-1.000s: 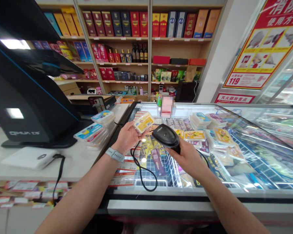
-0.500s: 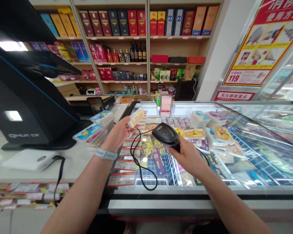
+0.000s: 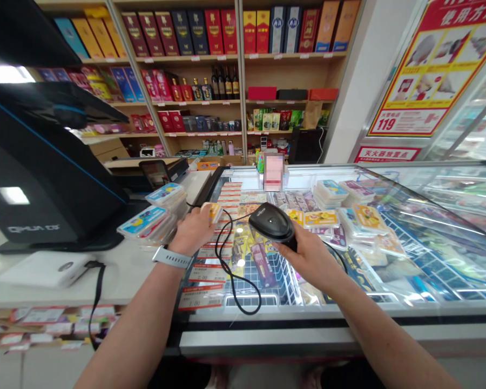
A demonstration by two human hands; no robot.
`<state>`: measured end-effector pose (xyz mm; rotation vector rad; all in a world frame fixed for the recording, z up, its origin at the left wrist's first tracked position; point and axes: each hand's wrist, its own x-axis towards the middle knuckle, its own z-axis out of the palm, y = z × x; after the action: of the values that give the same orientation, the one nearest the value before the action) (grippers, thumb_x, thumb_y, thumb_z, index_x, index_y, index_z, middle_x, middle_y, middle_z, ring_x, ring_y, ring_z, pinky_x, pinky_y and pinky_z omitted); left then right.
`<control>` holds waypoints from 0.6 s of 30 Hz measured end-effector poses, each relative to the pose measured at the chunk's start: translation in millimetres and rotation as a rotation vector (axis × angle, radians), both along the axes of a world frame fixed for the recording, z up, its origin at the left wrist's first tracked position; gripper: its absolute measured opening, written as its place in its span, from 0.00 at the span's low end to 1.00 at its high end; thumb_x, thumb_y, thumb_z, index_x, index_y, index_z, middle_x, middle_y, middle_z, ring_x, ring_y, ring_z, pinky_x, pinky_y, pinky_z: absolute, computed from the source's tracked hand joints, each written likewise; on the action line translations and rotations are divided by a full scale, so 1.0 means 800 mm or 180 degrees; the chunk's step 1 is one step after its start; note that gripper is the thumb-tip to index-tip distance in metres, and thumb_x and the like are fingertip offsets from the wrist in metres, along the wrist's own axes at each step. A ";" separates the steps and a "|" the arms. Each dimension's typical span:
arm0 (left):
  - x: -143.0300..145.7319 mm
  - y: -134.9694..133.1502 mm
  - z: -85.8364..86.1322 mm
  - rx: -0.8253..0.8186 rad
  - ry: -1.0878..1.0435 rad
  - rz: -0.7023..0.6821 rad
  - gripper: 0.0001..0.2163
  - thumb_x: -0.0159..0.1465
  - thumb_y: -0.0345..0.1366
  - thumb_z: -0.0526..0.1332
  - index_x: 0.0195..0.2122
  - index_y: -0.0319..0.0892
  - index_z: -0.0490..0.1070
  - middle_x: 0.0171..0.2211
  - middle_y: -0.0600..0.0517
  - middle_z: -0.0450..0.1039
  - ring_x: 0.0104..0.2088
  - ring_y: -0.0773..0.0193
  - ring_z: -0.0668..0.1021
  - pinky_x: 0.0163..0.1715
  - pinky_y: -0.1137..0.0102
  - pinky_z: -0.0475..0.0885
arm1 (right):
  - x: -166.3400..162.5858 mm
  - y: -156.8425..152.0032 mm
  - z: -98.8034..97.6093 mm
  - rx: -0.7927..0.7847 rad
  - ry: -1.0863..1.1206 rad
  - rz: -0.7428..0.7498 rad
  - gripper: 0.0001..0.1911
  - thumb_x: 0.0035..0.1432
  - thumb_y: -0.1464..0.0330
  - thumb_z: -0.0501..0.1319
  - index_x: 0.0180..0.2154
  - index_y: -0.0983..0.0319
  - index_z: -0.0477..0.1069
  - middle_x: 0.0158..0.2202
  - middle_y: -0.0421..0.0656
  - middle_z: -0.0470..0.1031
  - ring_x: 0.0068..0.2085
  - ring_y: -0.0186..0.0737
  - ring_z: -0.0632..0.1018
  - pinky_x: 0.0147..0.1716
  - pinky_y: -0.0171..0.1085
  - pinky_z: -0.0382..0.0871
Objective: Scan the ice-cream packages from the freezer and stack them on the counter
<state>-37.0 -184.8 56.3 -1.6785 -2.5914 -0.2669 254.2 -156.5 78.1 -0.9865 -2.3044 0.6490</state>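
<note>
My left hand (image 3: 192,232) is closed around a small yellow packaged snack (image 3: 214,212), held low over the left edge of the freezer lid, just right of two stacks of blue-topped packs (image 3: 152,221). A grey watch sits on that wrist. My right hand (image 3: 308,254) grips a black handheld barcode scanner (image 3: 274,222), its head turned toward the left hand. The scanner's black cable (image 3: 235,281) loops down over the glass lid.
A black checkout terminal (image 3: 44,178) stands on the white counter (image 3: 117,270) at left, with a white box and cable in front. The glass-topped chest freezer (image 3: 409,237) holds several packs, some resting on its lid. Shelves of boxed goods and bottles fill the back wall.
My left hand has lowered and moved left with the yellow pack, away from the scanner and toward the stacks on the counter. The scanner hand has stayed nearly still.
</note>
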 end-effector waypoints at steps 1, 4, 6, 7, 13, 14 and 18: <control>-0.002 0.001 -0.003 -0.0017 0.0029 -0.0020 0.27 0.63 0.43 0.56 0.64 0.43 0.56 0.52 0.35 0.69 0.49 0.40 0.75 0.45 0.48 0.70 | 0.000 0.000 0.000 0.0004 0.0010 -0.0002 0.12 0.61 0.62 0.58 0.44 0.61 0.66 0.38 0.46 0.76 0.39 0.47 0.76 0.37 0.40 0.65; -0.002 0.004 -0.006 0.0102 0.0181 -0.0070 0.29 0.64 0.45 0.56 0.65 0.43 0.55 0.57 0.34 0.65 0.53 0.38 0.72 0.48 0.46 0.70 | 0.000 0.001 0.000 0.0004 0.0041 -0.0009 0.12 0.61 0.63 0.58 0.44 0.62 0.66 0.39 0.47 0.76 0.40 0.48 0.76 0.38 0.40 0.65; 0.002 0.006 -0.008 0.0354 0.0291 -0.0178 0.30 0.64 0.47 0.57 0.65 0.43 0.54 0.62 0.33 0.59 0.59 0.37 0.67 0.52 0.44 0.66 | 0.001 0.001 0.000 -0.0012 0.0076 -0.0004 0.13 0.61 0.63 0.58 0.45 0.62 0.66 0.40 0.47 0.75 0.40 0.48 0.76 0.38 0.40 0.64; 0.006 0.008 -0.009 0.0488 0.0339 -0.0275 0.30 0.64 0.46 0.57 0.66 0.43 0.54 0.64 0.33 0.56 0.61 0.37 0.65 0.54 0.43 0.64 | 0.001 0.002 -0.001 -0.0021 0.0093 -0.0005 0.12 0.61 0.63 0.58 0.45 0.62 0.66 0.40 0.47 0.75 0.40 0.47 0.76 0.38 0.40 0.64; 0.039 0.028 -0.031 0.0821 0.0156 -0.1261 0.27 0.64 0.41 0.58 0.64 0.40 0.58 0.64 0.37 0.57 0.64 0.45 0.63 0.60 0.49 0.61 | 0.002 0.000 -0.001 0.0006 0.0142 -0.0029 0.11 0.60 0.63 0.60 0.43 0.62 0.65 0.37 0.45 0.75 0.37 0.44 0.75 0.36 0.38 0.62; 0.044 0.031 -0.035 0.0865 0.0083 -0.1432 0.27 0.63 0.40 0.59 0.63 0.41 0.58 0.64 0.38 0.58 0.63 0.46 0.63 0.60 0.50 0.61 | 0.002 0.000 -0.001 0.0011 0.0159 -0.0028 0.11 0.61 0.63 0.60 0.43 0.62 0.65 0.37 0.45 0.75 0.37 0.44 0.75 0.36 0.38 0.62; 0.064 0.047 -0.045 0.1118 -0.0279 -0.2048 0.22 0.62 0.36 0.60 0.58 0.40 0.64 0.58 0.40 0.66 0.59 0.50 0.68 0.59 0.53 0.64 | 0.003 -0.002 0.003 -0.0026 0.0197 -0.0046 0.11 0.60 0.65 0.60 0.42 0.62 0.64 0.36 0.45 0.75 0.36 0.43 0.75 0.35 0.37 0.61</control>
<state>14.0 -147.5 20.5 -2.3164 -1.8138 -0.7724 256.5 -158.3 80.3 -0.9724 -2.2406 0.6740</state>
